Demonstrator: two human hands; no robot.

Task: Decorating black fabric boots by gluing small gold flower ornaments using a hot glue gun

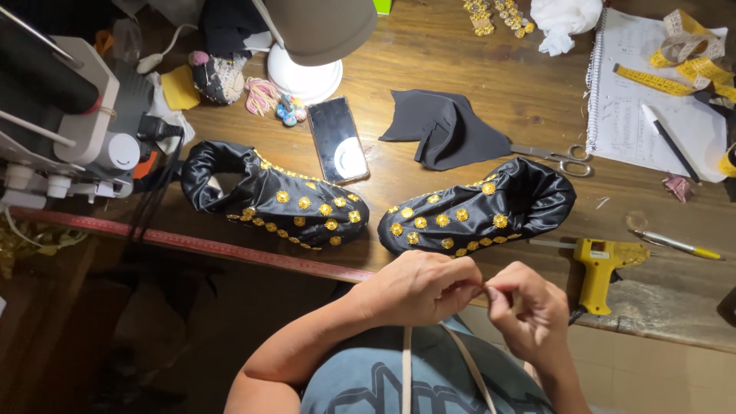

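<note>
My left hand (420, 287) and my right hand (527, 308) are together just below the table's front edge, fingertips pinched against each other on something too small to make out. Right above them lie two black satin slippers studded with gold flower ornaments: the left slipper (277, 198) and the right slipper (479, 209), toes pointing toward each other. Neither hand touches a slipper.
A yellow glue gun (602, 267) lies right of my hands, a pen (675, 244) beyond it. Behind the slippers are a phone (337, 139), black fabric (445, 126), scissors (561, 159), a notebook (652, 100), yellow tape measure (675, 77), a lamp base (305, 77). A sewing machine (61, 115) stands left, a red ruler (199, 245) along the edge.
</note>
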